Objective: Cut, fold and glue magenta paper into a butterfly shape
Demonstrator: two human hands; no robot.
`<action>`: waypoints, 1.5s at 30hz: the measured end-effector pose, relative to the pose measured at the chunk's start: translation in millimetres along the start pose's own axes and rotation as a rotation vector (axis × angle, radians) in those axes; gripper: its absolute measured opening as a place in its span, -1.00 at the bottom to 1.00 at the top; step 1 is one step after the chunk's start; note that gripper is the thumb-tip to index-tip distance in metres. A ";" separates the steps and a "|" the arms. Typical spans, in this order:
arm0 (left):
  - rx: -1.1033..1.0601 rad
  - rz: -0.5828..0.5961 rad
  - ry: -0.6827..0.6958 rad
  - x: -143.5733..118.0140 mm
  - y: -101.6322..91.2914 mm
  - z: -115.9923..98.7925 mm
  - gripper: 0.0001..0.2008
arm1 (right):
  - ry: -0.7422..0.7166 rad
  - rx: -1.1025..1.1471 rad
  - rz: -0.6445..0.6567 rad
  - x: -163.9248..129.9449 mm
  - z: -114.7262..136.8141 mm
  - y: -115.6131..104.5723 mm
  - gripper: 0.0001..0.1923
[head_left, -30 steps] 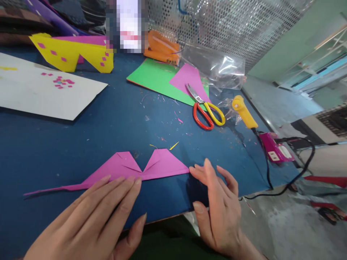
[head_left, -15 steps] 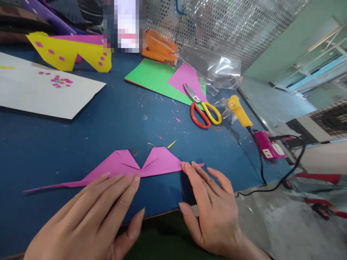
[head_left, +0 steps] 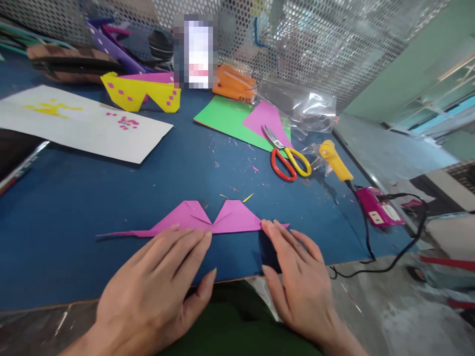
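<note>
Head view: both hands, left (head_left: pixel 156 289) and right (head_left: pixel 297 277), lie open and flat, fingertips pressing folded pink paper (head_left: pixel 208 220) near the bench's (head_left: pixel 74 207) front edge.

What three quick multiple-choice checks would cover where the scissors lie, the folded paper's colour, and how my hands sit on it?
1. Where do the scissors lie?
A. on the white sheet
B. at the green sheet's near edge, left of the yellow tool
C. under the left hand

2. What colour is the folded paper at the hands?
A. magenta
B. yellow
C. green

3. How do the hands meet it?
A. both lift it
B. fingers flat on its near edge
C. neither touches

Key: 1 B, blades reach onto green. 2 A, magenta on the blue table. 3 B, left hand and right hand press with flat fingertips.
</note>
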State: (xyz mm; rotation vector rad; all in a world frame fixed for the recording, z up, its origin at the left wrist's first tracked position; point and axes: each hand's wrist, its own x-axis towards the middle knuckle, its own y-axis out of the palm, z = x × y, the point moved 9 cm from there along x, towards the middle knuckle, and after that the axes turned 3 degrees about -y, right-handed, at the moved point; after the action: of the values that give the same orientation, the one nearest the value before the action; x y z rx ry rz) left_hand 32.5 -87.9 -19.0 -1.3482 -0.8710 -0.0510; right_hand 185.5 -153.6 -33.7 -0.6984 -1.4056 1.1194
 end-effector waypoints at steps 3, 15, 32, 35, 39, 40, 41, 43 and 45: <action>-0.007 -0.006 -0.021 1.3 -2.5 -0.3 -0.72 | 0.104 0.133 -0.140 -6.9 -10.8 -10.2 -0.34; -0.029 -0.004 -0.014 -0.1 -2.7 0.3 -0.70 | 0.162 0.406 -0.417 7.9 -22.4 -33.5 -0.73; -0.066 -0.024 -0.008 -2.2 -6.5 0.3 -0.69 | -0.325 -0.003 -0.071 53.6 72.1 9.0 -0.61; -0.071 -0.029 0.000 -1.9 -6.8 -1.2 -0.69 | -0.329 -0.010 -0.070 51.9 73.3 8.6 -0.61; -0.102 -0.054 -0.019 -4.2 -8.5 -2.6 -0.72 | -0.295 0.024 -0.090 50.0 71.3 8.1 -0.61; -0.118 -0.073 -0.023 -4.8 -11.4 -1.6 -0.74 | -0.293 0.023 -0.089 49.5 71.6 8.8 -0.60; -0.143 -0.088 -0.043 -5.2 -14.8 1.9 -0.76 | -0.294 0.018 -0.090 49.0 72.4 9.4 -0.59; -0.196 -0.098 -0.141 -5.9 -22.5 17.7 -0.77 | -0.300 0.001 -0.086 48.3 74.6 10.7 -0.58; -0.186 -0.071 -0.309 -7.8 -28.9 42.8 -0.79 | -0.301 -0.002 -0.080 48.1 76.3 11.4 -0.57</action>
State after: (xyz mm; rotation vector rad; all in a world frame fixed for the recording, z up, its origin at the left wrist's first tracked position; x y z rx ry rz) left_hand -9.5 -62.4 -1.2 -1.5224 -1.1981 0.0229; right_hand 101.4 -123.7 -16.8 -0.4834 -1.6734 1.1948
